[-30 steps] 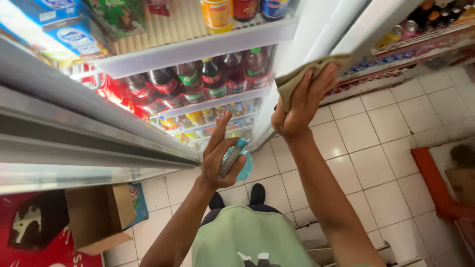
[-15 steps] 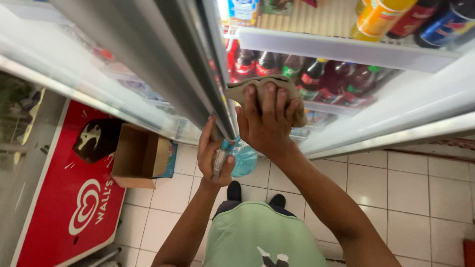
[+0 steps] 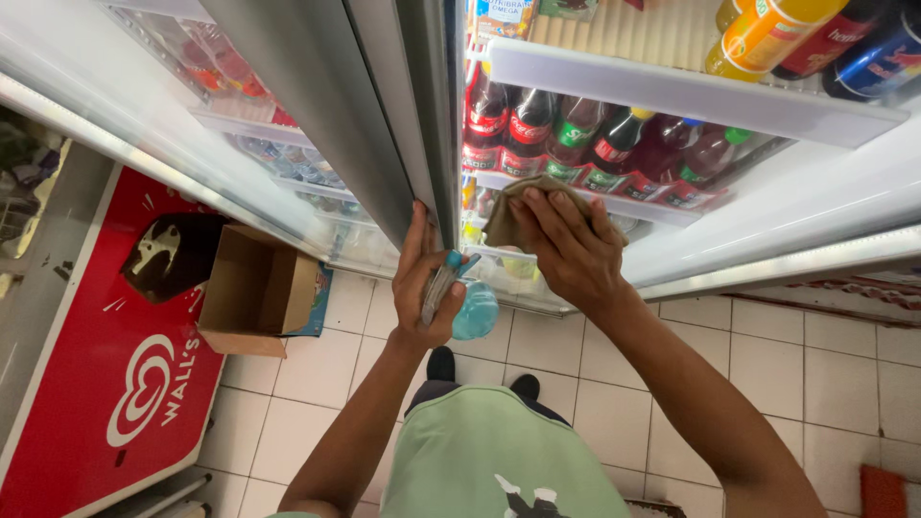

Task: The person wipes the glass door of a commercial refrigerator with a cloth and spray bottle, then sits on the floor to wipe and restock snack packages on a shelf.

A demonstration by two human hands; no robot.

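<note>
My right hand (image 3: 568,247) presses a brown cloth (image 3: 508,219) against the open drinks fridge, just right of the grey door frame (image 3: 422,105). My left hand (image 3: 422,283) grips a spray bottle (image 3: 470,305) with blue liquid and rests its fingers on the lower edge of the door frame. A white shelf (image 3: 672,91) above my right hand carries bottles, and a row of dark soda bottles (image 3: 595,144) stands on the shelf beneath it, just behind the cloth.
An open cardboard box (image 3: 254,288) sits on the white tiled floor (image 3: 767,364) at the fridge's foot. A red chest freezer lid (image 3: 96,384) lies at the lower left. The glass door (image 3: 211,105) stretches to the left.
The view has swung left. My right hand with the cloth moved from the right side of the fridge to the frame beside the door. My left hand kept the spray bottle.
</note>
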